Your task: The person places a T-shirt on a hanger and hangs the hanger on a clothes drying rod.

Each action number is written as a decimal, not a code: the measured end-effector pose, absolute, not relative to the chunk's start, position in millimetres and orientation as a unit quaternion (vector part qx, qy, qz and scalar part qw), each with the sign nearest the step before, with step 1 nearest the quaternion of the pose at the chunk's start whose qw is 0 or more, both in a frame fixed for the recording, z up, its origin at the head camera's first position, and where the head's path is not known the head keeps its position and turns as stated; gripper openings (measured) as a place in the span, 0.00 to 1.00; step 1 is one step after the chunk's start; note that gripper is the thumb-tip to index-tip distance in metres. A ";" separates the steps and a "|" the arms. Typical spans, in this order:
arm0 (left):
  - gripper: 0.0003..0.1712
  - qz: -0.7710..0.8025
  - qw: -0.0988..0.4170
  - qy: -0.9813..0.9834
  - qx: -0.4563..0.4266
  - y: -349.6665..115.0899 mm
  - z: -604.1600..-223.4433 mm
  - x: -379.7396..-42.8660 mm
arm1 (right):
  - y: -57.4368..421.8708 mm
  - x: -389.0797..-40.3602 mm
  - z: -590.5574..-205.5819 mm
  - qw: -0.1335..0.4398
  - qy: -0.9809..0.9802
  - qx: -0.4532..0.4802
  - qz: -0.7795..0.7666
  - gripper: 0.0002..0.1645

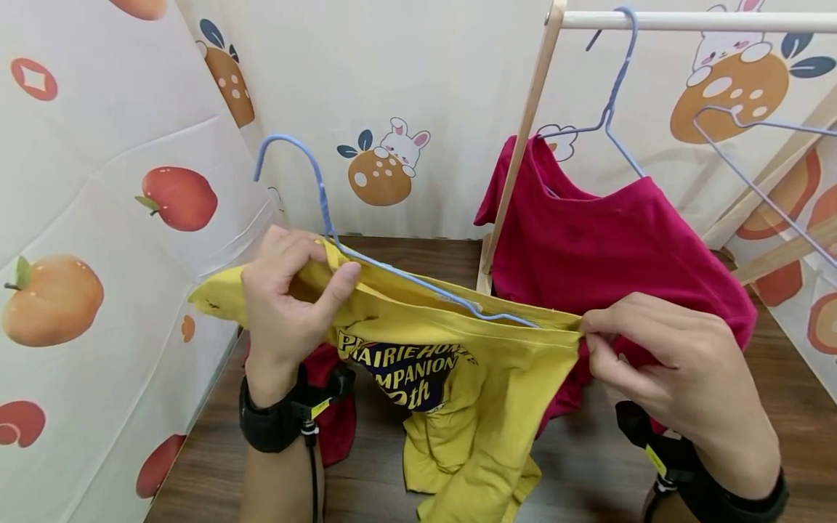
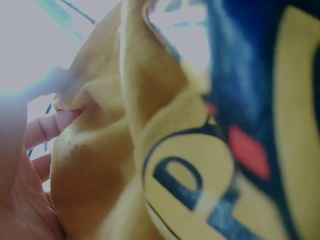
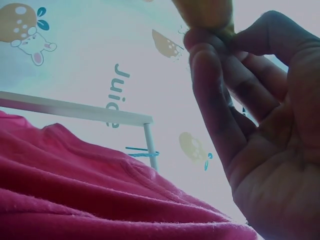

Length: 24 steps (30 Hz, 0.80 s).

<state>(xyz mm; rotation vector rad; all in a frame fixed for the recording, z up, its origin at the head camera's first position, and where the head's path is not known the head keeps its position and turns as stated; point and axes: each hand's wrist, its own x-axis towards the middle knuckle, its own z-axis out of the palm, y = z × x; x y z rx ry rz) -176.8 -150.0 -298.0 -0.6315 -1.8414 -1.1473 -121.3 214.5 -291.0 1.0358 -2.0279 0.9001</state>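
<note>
A yellow T-shirt [image 1: 497, 407] with a dark printed badge hangs stretched between both hands, its neckline across the top. My left hand [image 1: 281, 305] pinches the left end of that neckline, thumb in front, beside the neck of a blue wire hanger [image 1: 405, 276]. The hanger's hook rises above the shirt; its bar slants down to the right into the collar, and the lower part is hidden by cloth. With thumb and fingertips, my right hand [image 1: 680, 370] pinches the right end of the neckline. The right wrist view shows the yellow cloth [image 3: 207, 14] between those fingertips.
At the right stands a wooden rack [image 1: 523, 138] with a white rail [image 1: 706, 22]. A magenta T-shirt [image 1: 588, 240] hangs there on a blue hanger [image 1: 615, 94], behind my right hand. Another wire hanger [image 1: 752, 160] is farther right. Dark red cloth [image 1: 336, 428] lies on the wood-look surface below.
</note>
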 end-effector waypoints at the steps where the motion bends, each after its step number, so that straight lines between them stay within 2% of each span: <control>1: 0.22 -0.449 0.422 -0.744 -0.258 -148.7 -298.4 -176.5 | 214.9 -121.0 -291.0 0.342 -0.778 0.393 0.351 0.10; 7: 0.20 -0.384 0.402 -0.778 -0.292 -131.7 -298.8 -172.9 | 210.3 -120.3 -292.9 0.362 -0.760 0.376 0.388 0.11; 13: 0.13 -0.353 0.343 -0.809 -0.320 -111.0 -300.5 -165.4 | 199.0 -122.8 -298.0 0.406 -0.717 0.351 0.445 0.09; 16: 0.11 -0.351 0.331 -0.809 -0.334 -103.6 -301.8 -163.5 | 193.6 -123.0 -300.7 0.419 -0.714 0.336 0.449 0.09; 20: 0.11 -0.361 0.342 -0.802 -0.330 -100.3 -302.5 -162.7 | 188.2 -121.0 -301.9 0.397 -0.763 0.325 0.393 0.16; 24: 0.11 -0.378 0.358 -0.792 -0.317 -103.5 -301.7 -162.0 | 183.5 -120.0 -301.9 0.343 -0.812 0.334 0.333 0.24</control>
